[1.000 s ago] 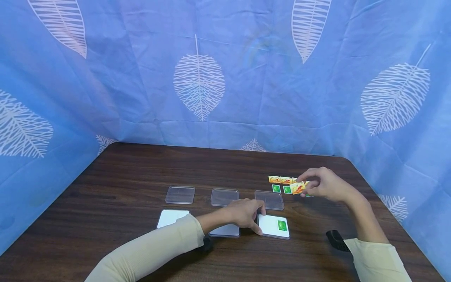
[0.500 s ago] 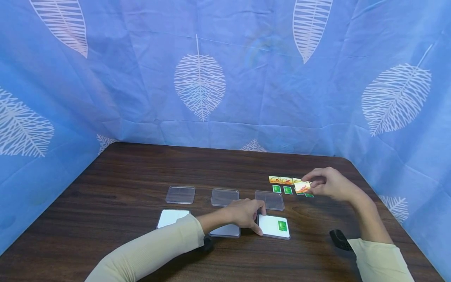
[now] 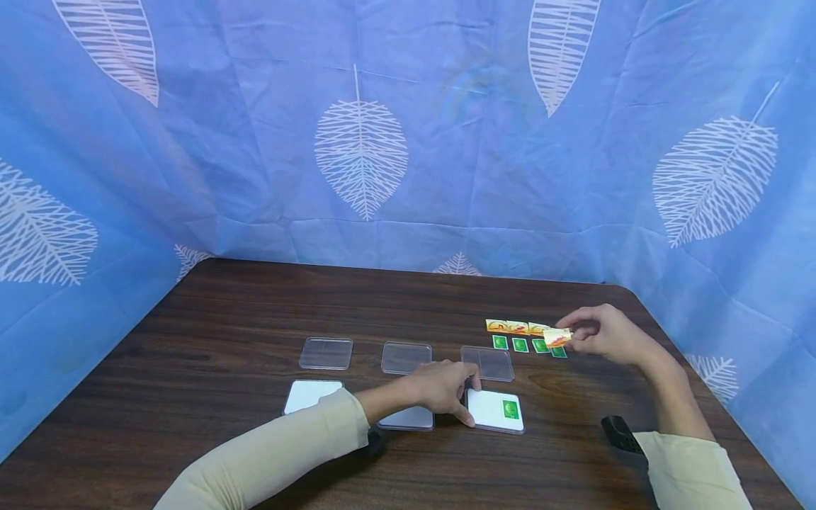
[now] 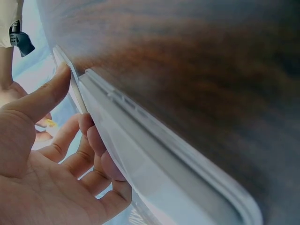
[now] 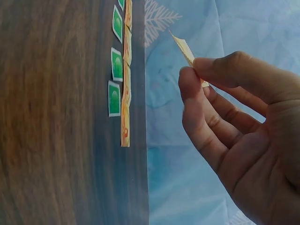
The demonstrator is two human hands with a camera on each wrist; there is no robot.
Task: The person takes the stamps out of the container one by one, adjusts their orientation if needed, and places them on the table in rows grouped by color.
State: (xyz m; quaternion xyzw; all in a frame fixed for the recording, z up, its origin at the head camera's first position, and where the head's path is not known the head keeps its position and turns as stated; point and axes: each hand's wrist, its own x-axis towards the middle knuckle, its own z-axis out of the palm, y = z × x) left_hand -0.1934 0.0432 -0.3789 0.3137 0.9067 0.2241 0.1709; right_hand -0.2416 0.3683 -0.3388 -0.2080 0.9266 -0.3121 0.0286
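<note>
My right hand (image 3: 608, 336) pinches a yellow-orange stamp (image 3: 557, 338) between thumb and fingertips, above the right end of the stamp rows. In the right wrist view that stamp (image 5: 183, 48) is seen nearly edge-on. Below it lie a row of yellow-orange stamps (image 3: 496, 326) and a row of green stamps (image 3: 500, 343). My left hand (image 3: 443, 386) holds the left side of a shallow clear case (image 3: 481, 411) with a white insert, thumb at the near corner and index finger at the far one. One green stamp (image 3: 511, 409) lies on that insert, toward the right.
Two more white-filled cases, a middle one (image 3: 406, 418) and a left one (image 3: 312, 394), lie partly behind my left arm. Beyond them are three clear lids, left (image 3: 326, 353), middle (image 3: 406, 358) and right (image 3: 487, 363). A blue leaf-patterned curtain (image 3: 408, 170) borders the table.
My right hand has drawn slightly to the right with the yellow-orange stamp, uncovering more of the green stamps. The left hand and the case have stayed in place.
</note>
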